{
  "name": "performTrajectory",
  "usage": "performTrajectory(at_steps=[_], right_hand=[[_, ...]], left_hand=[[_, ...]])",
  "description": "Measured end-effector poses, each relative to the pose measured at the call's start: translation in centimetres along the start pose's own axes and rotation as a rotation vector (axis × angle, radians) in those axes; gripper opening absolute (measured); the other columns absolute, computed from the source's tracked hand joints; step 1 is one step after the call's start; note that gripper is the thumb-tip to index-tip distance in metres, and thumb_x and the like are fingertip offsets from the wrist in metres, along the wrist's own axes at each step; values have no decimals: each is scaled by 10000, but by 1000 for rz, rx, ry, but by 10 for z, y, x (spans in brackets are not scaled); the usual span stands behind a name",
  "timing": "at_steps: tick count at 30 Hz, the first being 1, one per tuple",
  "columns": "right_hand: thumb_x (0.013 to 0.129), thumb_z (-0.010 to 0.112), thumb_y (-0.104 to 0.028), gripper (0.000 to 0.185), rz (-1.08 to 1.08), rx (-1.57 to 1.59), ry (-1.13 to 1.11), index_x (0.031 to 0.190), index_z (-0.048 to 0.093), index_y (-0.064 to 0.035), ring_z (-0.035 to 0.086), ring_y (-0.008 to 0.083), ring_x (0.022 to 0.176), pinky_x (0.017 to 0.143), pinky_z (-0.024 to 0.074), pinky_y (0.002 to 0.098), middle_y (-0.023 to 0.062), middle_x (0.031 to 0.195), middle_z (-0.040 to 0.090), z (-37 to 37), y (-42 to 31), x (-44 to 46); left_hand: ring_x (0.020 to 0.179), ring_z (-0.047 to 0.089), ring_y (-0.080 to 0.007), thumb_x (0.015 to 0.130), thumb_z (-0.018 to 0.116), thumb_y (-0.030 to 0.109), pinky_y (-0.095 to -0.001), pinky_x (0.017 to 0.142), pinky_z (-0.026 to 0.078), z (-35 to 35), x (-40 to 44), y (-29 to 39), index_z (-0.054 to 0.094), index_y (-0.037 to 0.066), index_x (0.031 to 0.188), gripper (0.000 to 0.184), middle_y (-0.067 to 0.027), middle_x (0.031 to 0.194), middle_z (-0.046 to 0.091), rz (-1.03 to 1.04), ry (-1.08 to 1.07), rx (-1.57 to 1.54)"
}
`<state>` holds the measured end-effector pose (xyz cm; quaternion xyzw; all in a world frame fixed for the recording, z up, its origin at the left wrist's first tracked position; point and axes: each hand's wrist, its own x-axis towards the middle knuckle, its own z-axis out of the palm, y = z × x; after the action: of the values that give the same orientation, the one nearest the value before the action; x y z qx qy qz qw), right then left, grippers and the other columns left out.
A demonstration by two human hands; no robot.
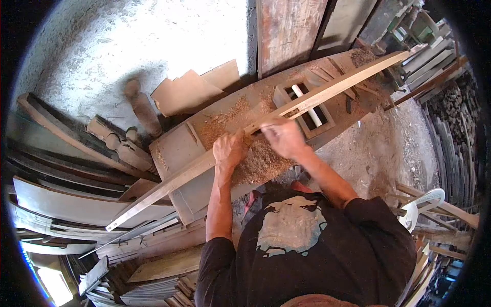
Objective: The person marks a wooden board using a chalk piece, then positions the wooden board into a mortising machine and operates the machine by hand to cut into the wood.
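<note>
A long wooden beam (179,177) lies diagonally over a workbench (190,202), its ends reaching past the bench at lower left and upper right. My left hand (229,149) is closed around the beam left of its middle. Just to the right, my right hand (283,135) is over the beam, blurred by motion; its fingers and anything in them cannot be made out. Wood shavings (261,162) are heaped beside and below the hands. Under the beam, right of my right hand, sits an open wooden frame (327,124) with a white rod (313,115) across it.
Cardboard (189,92) leans on the wall behind the bench. Turned wooden pieces (143,110) and curved boards (76,130) stand at the left. Thin wood strips (353,82) lie on the bench's right part. A white plastic chair (427,199) and stacked wood (452,148) are at the right.
</note>
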<state>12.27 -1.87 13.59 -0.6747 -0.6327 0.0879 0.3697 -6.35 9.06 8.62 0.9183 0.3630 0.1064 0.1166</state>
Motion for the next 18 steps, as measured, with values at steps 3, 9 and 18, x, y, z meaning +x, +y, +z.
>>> performTrajectory(at_steps=[3, 9, 18], right_hand=[[942, 667, -103, 116, 38, 91, 214, 918, 753, -28, 718, 233, 726, 653, 589, 353, 151, 875, 746, -12, 42, -8], [929, 685, -24, 94, 164, 36, -21, 954, 775, -16, 715, 175, 800, 698, 573, 310, 103, 916, 767, 5, -4, 4], [916, 687, -57, 108, 81, -103, 290, 991, 760, -32, 713, 300, 771, 746, 603, 366, 167, 949, 746, -62, 21, -9]], left_hand=[[853, 719, -351, 800, 798, 353, -494, 719, 564, 0, 0, -2, 657, 158, 1058, 353, -141, 889, 735, 5, -6, 38], [800, 715, -371, 789, 712, 193, -510, 699, 565, -5, -2, 0, 638, 141, 1009, 238, -165, 788, 711, 54, 58, -16], [817, 716, -363, 775, 732, 205, -506, 695, 567, -6, 0, -2, 640, 143, 1037, 284, -154, 795, 710, 38, 36, 12]])
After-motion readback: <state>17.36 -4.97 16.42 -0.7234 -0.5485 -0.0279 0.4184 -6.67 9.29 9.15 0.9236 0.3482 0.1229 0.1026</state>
